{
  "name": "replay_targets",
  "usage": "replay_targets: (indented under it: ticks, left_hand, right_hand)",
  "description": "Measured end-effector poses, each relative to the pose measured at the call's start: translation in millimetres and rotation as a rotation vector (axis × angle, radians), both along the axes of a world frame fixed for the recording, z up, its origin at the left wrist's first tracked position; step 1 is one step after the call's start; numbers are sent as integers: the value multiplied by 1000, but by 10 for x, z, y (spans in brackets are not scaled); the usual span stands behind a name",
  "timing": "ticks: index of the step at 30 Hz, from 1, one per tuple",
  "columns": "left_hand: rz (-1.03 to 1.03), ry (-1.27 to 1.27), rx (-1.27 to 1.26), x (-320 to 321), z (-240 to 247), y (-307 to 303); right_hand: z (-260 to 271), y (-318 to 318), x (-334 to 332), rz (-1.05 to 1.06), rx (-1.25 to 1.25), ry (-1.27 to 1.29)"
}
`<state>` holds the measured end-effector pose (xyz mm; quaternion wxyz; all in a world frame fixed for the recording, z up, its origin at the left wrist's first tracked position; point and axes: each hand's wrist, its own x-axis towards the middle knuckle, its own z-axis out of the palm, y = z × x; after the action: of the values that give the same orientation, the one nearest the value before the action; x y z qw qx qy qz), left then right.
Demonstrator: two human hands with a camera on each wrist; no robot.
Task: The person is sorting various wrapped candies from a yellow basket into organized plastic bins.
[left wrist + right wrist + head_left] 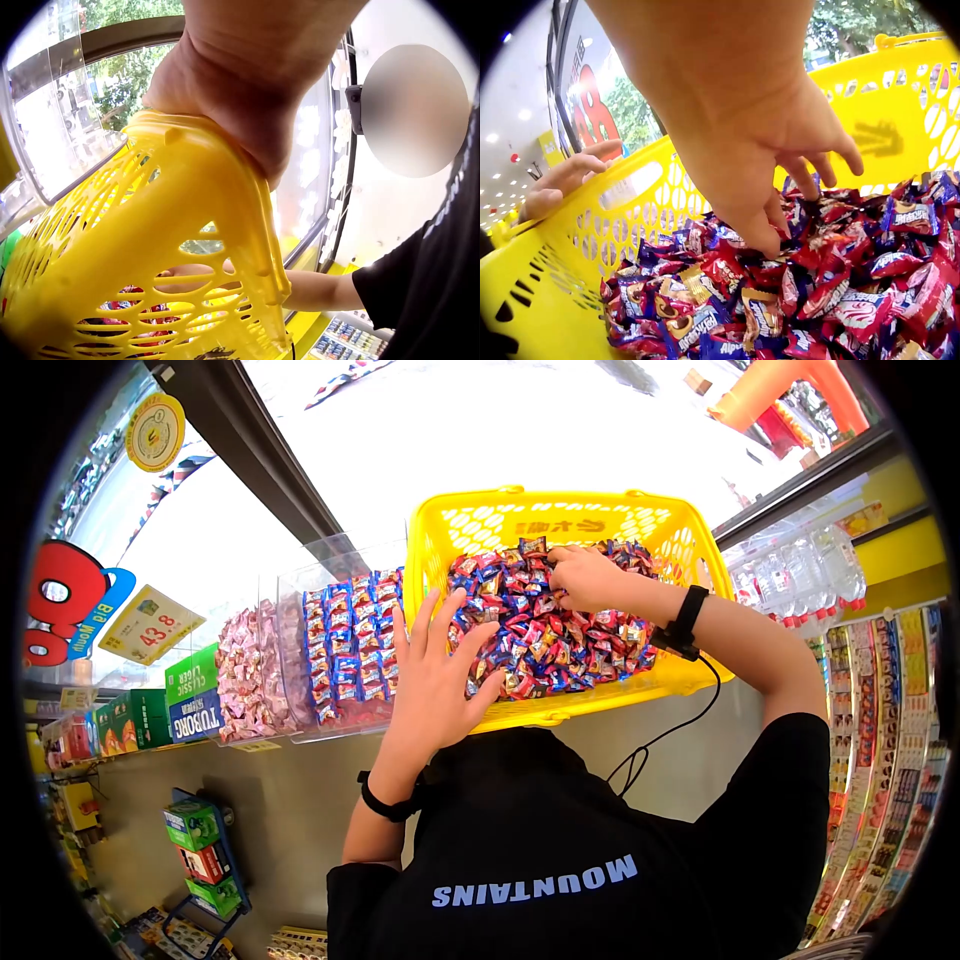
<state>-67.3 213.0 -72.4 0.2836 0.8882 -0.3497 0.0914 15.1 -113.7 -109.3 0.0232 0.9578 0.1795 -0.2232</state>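
Note:
A yellow plastic basket point(700, 678) with cut-out walls holds a heap of small wrapped candies point(545, 645) in red, blue and gold. My left hand point(432, 680) lies over the basket's left side with fingers spread. From the left wrist view, its palm and wrist point(236, 101) rest on the yellow rim point(169, 124). My right hand point(588, 578) reaches inside, fingers down among the candies near the far wall. Seen closer in the right wrist view, thumb and fingers point(802, 176) are spread apart at the candies' surface, no candy visible between them.
Clear bins of pink-wrapped candies point(255, 680) and blue-red packets point(345, 640) stand left of the basket. Bottled water point(800, 575) is at the right, by a window. A cart with stacked boxes point(205, 860) stands on the floor. Stocked shelves point(880, 760) line the right.

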Motion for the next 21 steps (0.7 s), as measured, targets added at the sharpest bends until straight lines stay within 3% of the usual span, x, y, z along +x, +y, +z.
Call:
replay_targets:
  ticks: [5,9,10,13,21]
  left_hand:
    - [-3,14,4,3,20,-13]
    - [20,80,22,-8,52,-14]
    - [25,66,16,-3,60,-25]
    - [32,43,9,-24,37,-13]
    - [-41,-36,-44,-138,132,-59]
  right_hand:
    - [248,-75,16,123,306,-4]
    - [825,285,-316,21,302,1]
    - [831,291,-483,71,443,-165]
    - [988,499,-922,172,507,-479]
    - [656,908,-1520,93,549,-579]
